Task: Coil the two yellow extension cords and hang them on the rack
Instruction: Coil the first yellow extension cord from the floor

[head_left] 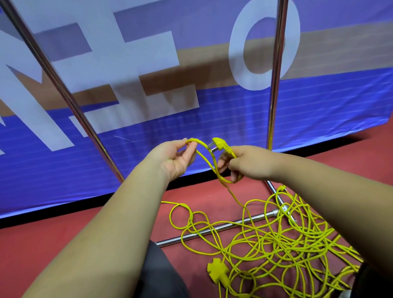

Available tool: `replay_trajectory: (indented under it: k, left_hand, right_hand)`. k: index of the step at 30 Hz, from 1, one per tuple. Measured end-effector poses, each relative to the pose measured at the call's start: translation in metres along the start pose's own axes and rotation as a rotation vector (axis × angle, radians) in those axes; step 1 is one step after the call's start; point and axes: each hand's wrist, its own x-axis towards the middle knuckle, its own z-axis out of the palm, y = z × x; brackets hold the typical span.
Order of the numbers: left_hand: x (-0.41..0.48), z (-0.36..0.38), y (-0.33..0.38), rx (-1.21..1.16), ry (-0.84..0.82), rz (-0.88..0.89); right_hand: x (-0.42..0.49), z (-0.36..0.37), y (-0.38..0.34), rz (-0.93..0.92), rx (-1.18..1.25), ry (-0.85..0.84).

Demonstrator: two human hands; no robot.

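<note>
A tangled heap of yellow extension cord (277, 244) lies on the red floor at the lower right, with a yellow multi-way socket (218, 270) at its near edge. My right hand (241, 161) grips the cord just behind the yellow plug (217, 143), and one small loop hangs from its fingers. My left hand (177, 160) pinches the cord (193, 140) a short way along. From the loop the cord drops to the heap. The rack's two metal uprights (276, 63) rise behind my hands.
A blue banner (188, 116) with large white letters stands close behind the rack. The rack's base bars (221, 227) lie on the red floor, partly under the cord. My dark trouser leg (155, 283) is at the bottom centre.
</note>
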Motion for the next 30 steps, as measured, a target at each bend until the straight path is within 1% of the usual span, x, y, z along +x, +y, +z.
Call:
replay_trajectory:
  k: [3, 6, 8, 9, 10, 12, 13, 15, 17, 18, 21, 23, 25, 27, 30]
  left_hand:
    - [-0.003, 0.003, 0.002, -0.044, -0.027, -0.026]
    - [-0.001, 0.005, 0.005, -0.083, -0.034, 0.008]
    - [0.003, 0.005, 0.004, -0.082, -0.035, 0.043]
    - [0.005, 0.004, 0.002, -0.026, -0.038, 0.075]
    - [0.008, 0.002, 0.000, 0.105, -0.021, 0.120]
    - [0.011, -0.001, -0.009, 0.501, 0.033, 0.201]
    - [0.011, -0.002, -0.015, 0.692, 0.040, 0.203]
    - [0.008, -0.004, -0.030, 1.014, -0.043, 0.126]
    - [0.008, -0.005, -0.047, 1.292, -0.194, 0.019]
    - [0.010, -0.006, -0.056, 1.390, -0.278, -0.013]
    - [0.021, -0.002, -0.082, 1.543, -0.480, -0.014]
    - [0.024, 0.003, -0.092, 1.584, -0.531, 0.043]
    - [0.028, 0.005, -0.096, 1.645, -0.527, 0.130]
    - [0.031, 0.004, -0.096, 1.679, -0.515, 0.168]
    - [0.030, 0.007, -0.088, 1.581, -0.457, 0.161]
  right_hand:
    - [0.000, -0.003, -0.001, -0.053, -0.009, -0.018]
    - [-0.001, -0.005, -0.005, -0.065, 0.102, -0.049]
    - [0.000, -0.007, -0.007, -0.066, 0.136, -0.033]
    - [0.000, -0.008, -0.008, -0.064, 0.134, 0.002]
    - [0.000, -0.008, -0.010, -0.060, 0.147, 0.046]
    - [0.000, -0.011, -0.013, -0.060, 0.236, 0.137]
    - [0.000, -0.012, -0.014, -0.059, 0.278, 0.180]
    - [0.000, -0.016, -0.015, -0.040, 0.331, 0.257]
    - [0.000, -0.021, -0.016, -0.020, 0.371, 0.321]
    - [0.001, -0.023, -0.016, -0.013, 0.416, 0.344]
    - [0.003, -0.030, -0.016, -0.011, 0.633, 0.381]
    - [0.003, -0.034, -0.017, -0.021, 0.697, 0.406]
    - [0.005, -0.039, -0.015, -0.030, 0.760, 0.428]
    - [0.006, -0.044, -0.012, -0.034, 0.810, 0.453]
    - [0.006, -0.052, -0.008, -0.004, 0.763, 0.463]
